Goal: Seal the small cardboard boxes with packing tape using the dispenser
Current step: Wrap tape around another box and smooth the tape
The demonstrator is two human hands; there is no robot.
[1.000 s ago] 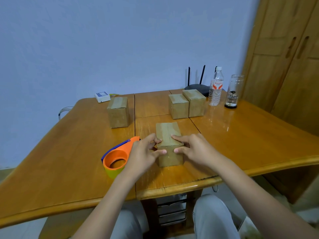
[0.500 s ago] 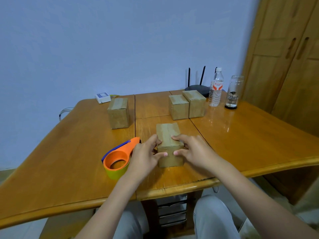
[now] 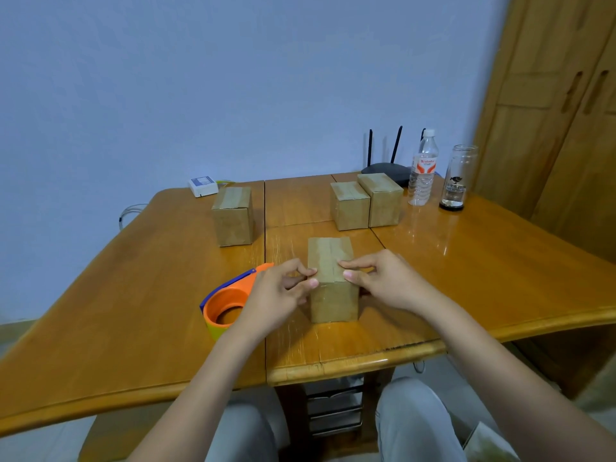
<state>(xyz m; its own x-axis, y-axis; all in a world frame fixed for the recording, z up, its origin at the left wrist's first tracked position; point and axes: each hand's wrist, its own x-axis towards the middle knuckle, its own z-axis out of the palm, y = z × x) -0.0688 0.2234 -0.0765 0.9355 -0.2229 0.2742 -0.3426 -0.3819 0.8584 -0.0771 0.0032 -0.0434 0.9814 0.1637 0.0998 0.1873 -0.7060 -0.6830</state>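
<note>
A: Risk here?
B: The near box (image 3: 331, 278), table (image 3: 466, 268) centre, is pinched at its top edges by left hand (image 3: 280, 295) and right hand (image 3: 383, 281), fingers curled. Uneven squeezing could wrinkle the tape.
A: Dispenser (image 3: 226, 305)?
B: Nine o'clock, idle. Wardrobe (image 3: 550, 128) at two.

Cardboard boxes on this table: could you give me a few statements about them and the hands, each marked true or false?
1. Four cardboard boxes stand on the table. True.
2. Both hands touch the nearest box. True: the left hand and right hand hold its top edges.
3. The left hand grips the tape dispenser. False: it lies on the table beside that hand.
4. The water bottle lies on its side. False: it stands upright.
5. Two far boxes stand side by side. True.
</note>
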